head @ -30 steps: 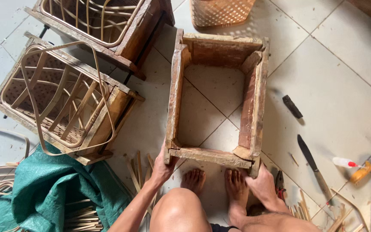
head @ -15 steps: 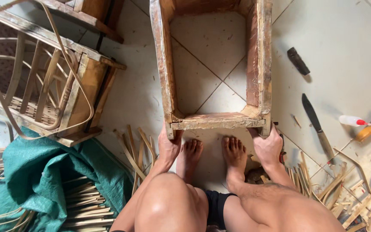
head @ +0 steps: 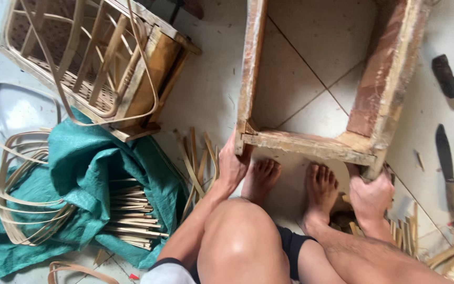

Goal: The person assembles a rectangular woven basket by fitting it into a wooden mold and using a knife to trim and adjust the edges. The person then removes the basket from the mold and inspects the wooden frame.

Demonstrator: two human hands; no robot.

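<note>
Both of my hands are clamping onto the near end of the wooden frame (head: 311,144), which is lying flat on the tiled floor (head: 206,89) directly ahead of my feet. My left hand (head: 232,165) is wrapping the frame's near-left corner, fingers curling up around the post where the side rail meets the cross rail. My right hand (head: 370,193) is closing on the near-right corner, gripping the post end from below. Neither hand is nearer than the other; each is sitting on its own corner, so the frame is lying straight forward of the grip, its near cross rail running left to right between my hands and its two side rails stretching away from me.

Left of the frame, a woven basket mould (head: 95,68) is tilting against the floor, its thin strips looping out. Nearer me on that same side, a green tarp (head: 85,184) is bunching over a bundle of split strips (head: 127,215), and more loose strips (head: 198,160) are lying just beside the frame's near-left corner. Right of the frame, a long knife (head: 446,168) is lying with its blade pointing away from me, and a dark short handle (head: 444,76) is resting farther off. I am seeing no packages, labels or signs anywhere around the frame.
</note>
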